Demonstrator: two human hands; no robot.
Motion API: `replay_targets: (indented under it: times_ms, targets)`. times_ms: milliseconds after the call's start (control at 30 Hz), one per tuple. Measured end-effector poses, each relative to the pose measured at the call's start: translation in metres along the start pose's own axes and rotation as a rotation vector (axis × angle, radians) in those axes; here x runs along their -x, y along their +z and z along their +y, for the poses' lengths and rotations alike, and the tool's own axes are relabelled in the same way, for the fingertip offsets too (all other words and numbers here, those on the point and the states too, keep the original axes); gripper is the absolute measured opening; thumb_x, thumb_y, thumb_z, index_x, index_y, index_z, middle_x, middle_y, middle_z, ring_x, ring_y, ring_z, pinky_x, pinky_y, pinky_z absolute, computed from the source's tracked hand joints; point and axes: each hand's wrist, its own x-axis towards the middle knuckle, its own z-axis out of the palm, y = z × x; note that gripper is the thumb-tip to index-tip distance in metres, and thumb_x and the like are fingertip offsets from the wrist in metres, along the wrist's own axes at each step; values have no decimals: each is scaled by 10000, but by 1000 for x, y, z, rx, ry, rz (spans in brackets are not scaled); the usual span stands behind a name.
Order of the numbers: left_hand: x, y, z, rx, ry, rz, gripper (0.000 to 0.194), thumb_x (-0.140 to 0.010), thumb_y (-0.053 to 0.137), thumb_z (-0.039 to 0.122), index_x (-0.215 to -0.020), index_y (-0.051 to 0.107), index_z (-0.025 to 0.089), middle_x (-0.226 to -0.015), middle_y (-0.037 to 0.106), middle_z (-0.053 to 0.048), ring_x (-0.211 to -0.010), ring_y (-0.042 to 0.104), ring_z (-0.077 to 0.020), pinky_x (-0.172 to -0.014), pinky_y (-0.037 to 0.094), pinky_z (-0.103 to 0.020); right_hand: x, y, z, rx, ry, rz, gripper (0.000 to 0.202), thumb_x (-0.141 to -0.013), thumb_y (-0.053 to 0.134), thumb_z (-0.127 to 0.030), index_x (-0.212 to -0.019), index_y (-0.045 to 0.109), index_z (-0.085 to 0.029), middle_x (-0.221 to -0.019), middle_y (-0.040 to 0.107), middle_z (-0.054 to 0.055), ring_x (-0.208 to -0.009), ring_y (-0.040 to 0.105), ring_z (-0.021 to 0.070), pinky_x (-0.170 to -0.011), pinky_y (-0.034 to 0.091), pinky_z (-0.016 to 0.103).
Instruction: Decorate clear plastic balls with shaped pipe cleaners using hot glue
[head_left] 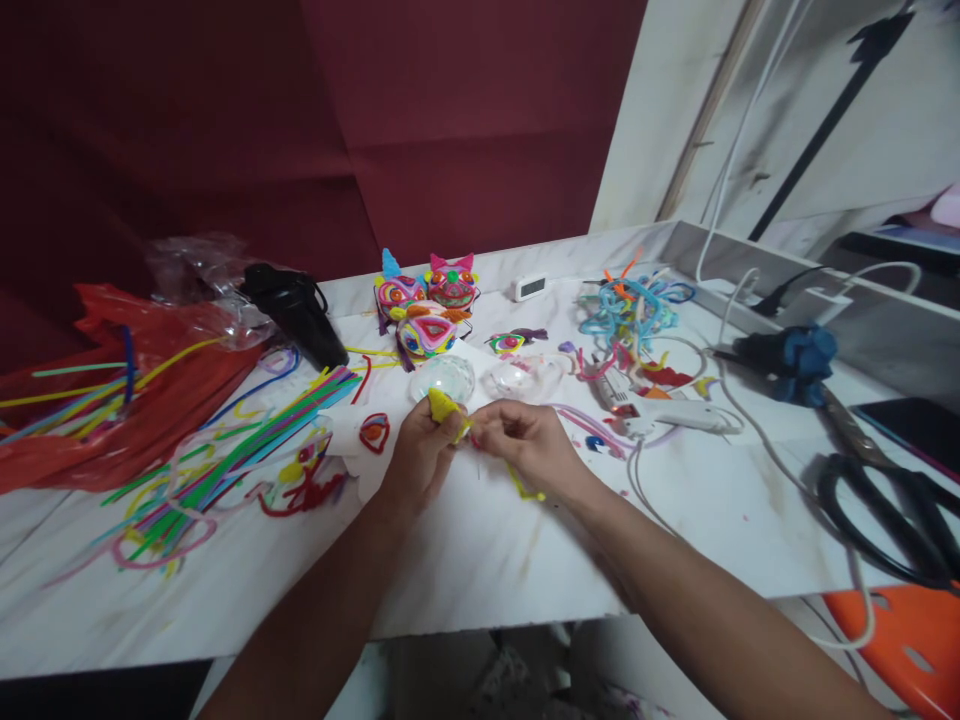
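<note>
My left hand [418, 450] is closed on a yellow fuzzy piece [444, 407], which looks shaped from pipe cleaner. My right hand [529, 440] meets it at the right, its thumb and forefinger pinched by the end of the piece. Below the right palm hangs a bent yellow pipe cleaner [525, 487]; the fingers hide where it joins. Just beyond my hands lie two clear plastic domes [442, 374]. A small red and blue loop ornament [374, 432] rests left of my left hand.
Three colourful animal heads [452, 283] stand at the back. Bundled pipe cleaners [225, 470] and a red bag [187, 390] occupy the left. On the right are a white glue gun [675, 413] with its cord, black-handled scissors [892, 510] and a tangle of blue strands [626, 305].
</note>
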Motion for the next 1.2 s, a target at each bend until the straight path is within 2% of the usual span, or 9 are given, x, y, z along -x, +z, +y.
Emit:
replay_targets:
  times_ms: [133,233,367,467,600,700,967,1100,1200]
  targets:
    - [0,2,2,0,-5,21,320,-634,813,283,-787,561,160,-721,526,28,-603,451,-71,-531,347,-201,4,-1,3,535,-426,58,171,-873,525,-243,-887,679,-170,-660,598,3,-578,491,98,-562,365,235]
    - [1,3,2,-34,-5,16,304,-645,803,280,-773,560,150,-692,508,36,-577,425,-60,-520,340,-195,6,-3,2,725,-573,21,230,-915,454,-226,-846,662,-156,-663,572,15,-595,485,104,-585,368,240]
    - [2,3,1,-66,-36,0,317,-632,806,290,-755,546,156,-644,488,48,-562,424,-65,-519,337,-201,6,-5,-1,662,-505,-26,213,-860,476,-174,-738,649,-156,-620,541,-8,-555,456,86,-552,345,228]
    - [2,2,1,-67,-56,-22,331,-618,812,303,-748,547,153,-630,485,49,-550,417,-63,-501,311,-198,4,-5,-1,410,-276,-30,154,-754,516,-152,-694,657,-167,-540,507,-46,-500,419,69,-497,318,210]
    - [2,2,1,-50,-57,-69,309,-645,799,307,-750,555,150,-626,485,49,-530,396,-56,-483,279,-197,0,-2,-2,38,82,-50,125,-659,549,-232,-662,656,-168,-432,473,-73,-402,372,64,-412,283,206]
    - [2,2,2,-39,-59,-70,312,-640,804,299,-753,550,157,-666,514,37,-579,442,-71,-519,319,-205,-2,0,-4,-71,230,-23,114,-631,571,-268,-608,628,-173,-364,448,-83,-341,345,64,-372,271,210]
    - [-1,-2,5,-129,-41,-49,322,-611,819,295,-738,561,150,-634,534,40,-550,442,-71,-540,342,-224,0,1,2,75,133,79,99,-654,588,-247,-630,632,-161,-438,458,-78,-393,345,55,-388,256,200]
    - [0,1,6,-123,-39,25,308,-624,801,284,-727,540,158,-603,506,53,-535,435,-70,-522,342,-217,2,1,4,252,-47,133,112,-735,580,-247,-673,634,-169,-491,436,-74,-437,346,60,-432,280,207]
    - [1,2,6,-151,-25,61,296,-629,790,283,-738,547,155,-597,500,55,-533,432,-71,-517,344,-218,5,2,3,456,-199,151,144,-813,544,-245,-724,636,-178,-543,522,-44,-472,412,77,-472,326,217]
